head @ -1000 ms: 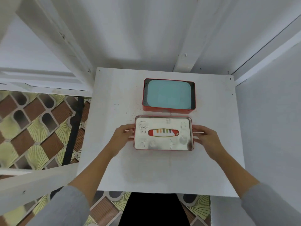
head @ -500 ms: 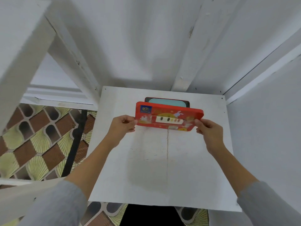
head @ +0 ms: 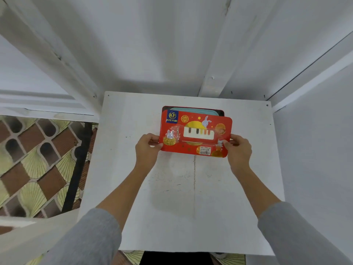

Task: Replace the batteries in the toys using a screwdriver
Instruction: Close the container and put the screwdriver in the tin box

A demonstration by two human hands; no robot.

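A flat red tin lid (head: 194, 133), printed with a rabbit, a yellow moon and a small window of coloured stripes, hangs tilted just above the white table (head: 191, 197). My left hand (head: 147, 148) pinches its left edge and my right hand (head: 238, 150) pinches its right edge. Behind the lid the red tin base (head: 193, 109) sits on the table, mostly covered, with a strip of its teal insert showing. No screwdriver, battery or toy is in sight.
White walls and beams enclose the table at the back and right. Off the table's left edge there is a drop to a patterned tile floor (head: 38, 159), with a black post (head: 78, 163) beside it.
The lid lay upside down on the table a second ago. Both hands lifted it, turned its printed side up, and carried it back over the tin base.
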